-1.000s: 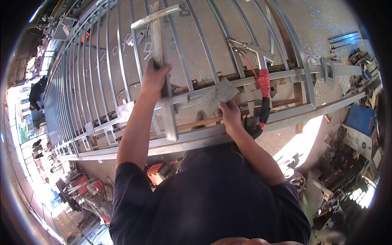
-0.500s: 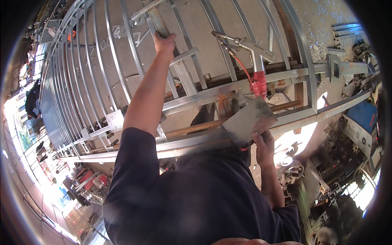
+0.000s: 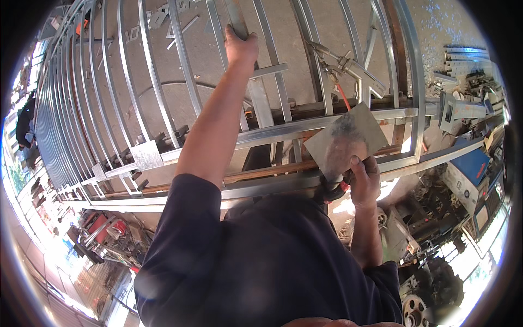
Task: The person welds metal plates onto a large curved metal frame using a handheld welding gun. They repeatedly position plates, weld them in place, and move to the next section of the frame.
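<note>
My left hand (image 3: pixel 241 48) reaches far forward and is closed round a flat metal bar (image 3: pixel 235 15) that lies along the frame's uprights. In my right hand (image 3: pixel 366 182), near my body, is a square metal plate (image 3: pixel 340 133) with a dark smudge across it. The thumb presses on its face; the fingers behind are hidden. Just beyond the plate, a metal clamp-like tool (image 3: pixel 357 73) with a thin red cable rests at the frame, its lower end covered by the plate. Below the plate a black and red part (image 3: pixel 336 189) shows beside my right hand; I cannot tell whether it is held.
A long frame of square metal tubes (image 3: pixel 294 128) with several uprights stretches off to the left. Small plates (image 3: pixel 147 156) sit on its near rail. A blue and white machine (image 3: pixel 466 171) stands at right. Metal offcuts (image 3: pixel 159 17) lie on the floor beyond. A person in dark clothing (image 3: pixel 25 122) is far left.
The plate has come up and forward in my right hand, and now covers the tool's red-wrapped handle. My left hand keeps its grip on the bar. The whole view has shifted slightly.
</note>
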`<state>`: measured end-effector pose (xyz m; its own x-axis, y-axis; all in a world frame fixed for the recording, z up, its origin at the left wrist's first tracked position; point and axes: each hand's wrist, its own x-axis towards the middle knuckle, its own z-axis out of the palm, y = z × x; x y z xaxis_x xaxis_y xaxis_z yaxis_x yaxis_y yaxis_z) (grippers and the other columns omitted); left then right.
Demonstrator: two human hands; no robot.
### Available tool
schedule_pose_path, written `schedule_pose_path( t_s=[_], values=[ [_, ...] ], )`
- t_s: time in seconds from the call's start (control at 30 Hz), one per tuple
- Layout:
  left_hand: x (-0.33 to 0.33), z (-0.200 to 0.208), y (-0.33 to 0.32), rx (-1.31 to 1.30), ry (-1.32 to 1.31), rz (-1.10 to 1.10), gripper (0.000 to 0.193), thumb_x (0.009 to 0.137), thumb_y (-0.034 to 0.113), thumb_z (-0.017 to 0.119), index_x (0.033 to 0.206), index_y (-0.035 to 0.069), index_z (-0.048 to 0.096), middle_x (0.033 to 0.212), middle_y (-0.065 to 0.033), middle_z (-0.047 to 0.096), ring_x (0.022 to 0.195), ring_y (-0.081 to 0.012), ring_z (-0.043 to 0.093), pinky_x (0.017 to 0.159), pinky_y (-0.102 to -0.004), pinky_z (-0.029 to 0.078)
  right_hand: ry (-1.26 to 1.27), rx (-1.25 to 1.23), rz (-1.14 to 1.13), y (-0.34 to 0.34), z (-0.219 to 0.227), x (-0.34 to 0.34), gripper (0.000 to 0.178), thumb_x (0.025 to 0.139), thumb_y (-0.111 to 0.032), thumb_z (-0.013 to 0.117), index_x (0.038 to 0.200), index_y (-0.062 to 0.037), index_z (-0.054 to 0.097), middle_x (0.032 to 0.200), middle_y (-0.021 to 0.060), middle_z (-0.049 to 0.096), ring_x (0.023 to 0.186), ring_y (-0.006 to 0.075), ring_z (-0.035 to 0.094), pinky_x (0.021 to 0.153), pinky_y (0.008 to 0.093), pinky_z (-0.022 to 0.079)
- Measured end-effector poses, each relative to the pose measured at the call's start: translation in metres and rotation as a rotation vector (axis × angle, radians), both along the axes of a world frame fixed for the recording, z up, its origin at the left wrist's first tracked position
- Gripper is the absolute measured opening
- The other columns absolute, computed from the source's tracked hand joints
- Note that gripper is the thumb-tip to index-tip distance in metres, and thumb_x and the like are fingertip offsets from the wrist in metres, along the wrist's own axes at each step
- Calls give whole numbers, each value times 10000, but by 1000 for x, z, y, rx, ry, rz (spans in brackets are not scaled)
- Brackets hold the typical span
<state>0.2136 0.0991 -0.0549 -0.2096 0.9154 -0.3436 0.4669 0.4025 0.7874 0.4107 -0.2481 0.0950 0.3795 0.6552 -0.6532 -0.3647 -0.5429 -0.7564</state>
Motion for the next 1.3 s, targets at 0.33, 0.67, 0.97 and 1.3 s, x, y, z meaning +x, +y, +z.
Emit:
schedule_pose_path(
  t_s=[0.33,0.67,0.97,1.3],
  values=[
    [0,11,1,-86,-66,-78,891,905,192,680,1618,61,164,1479,-261,419,1343,-412,487,1097,-455,476,-32,112,44,48,8,-6,322,1004,-205,629,1221,30,590,1001,48,647,823,116,603,702,270,490],
    [-3,3,-3,-51,31,-108,894,912,246,685,1611,40,166,1435,-279,447,1304,-429,515,1092,-457,467,-192,98,159,66,-10,3,333,996,-217,640,1203,43,608,994,73,658,857,121,604,742,273,494],
    [-5,-4,-3,17,7,-111,884,910,251,686,1601,33,179,1395,-304,474,1283,-451,529,1072,-480,471,-322,19,265,155,11,3,304,1004,-245,666,1208,-20,650,909,-6,664,798,66,607,619,229,527],
    [0,-2,-3,53,-74,-59,827,887,199,722,1580,43,297,1370,-293,559,1247,-441,586,1033,-470,498,-328,253,358,190,3,-2,281,1009,-188,677,1223,-7,653,985,25,699,837,80,609,766,255,504]
  ],
)
